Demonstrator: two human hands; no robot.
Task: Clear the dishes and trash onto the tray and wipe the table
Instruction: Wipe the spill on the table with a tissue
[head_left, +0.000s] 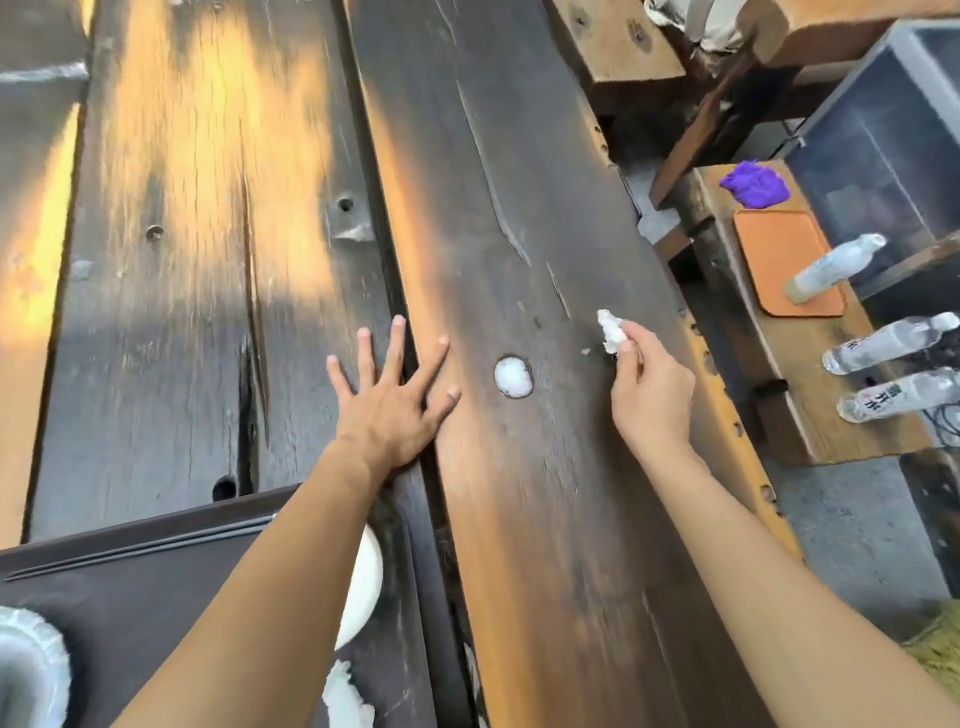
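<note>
pinching a crumpled tissue (612, 331), right hand (649, 395); white wad (513, 378) between it and splayed left hand (395, 395)

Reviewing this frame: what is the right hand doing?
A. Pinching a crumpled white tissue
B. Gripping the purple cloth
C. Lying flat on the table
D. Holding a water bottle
A: the right hand pinches the crumpled white tissue, while the left hand is the one lying flat on the table, fingers spread.
</note>
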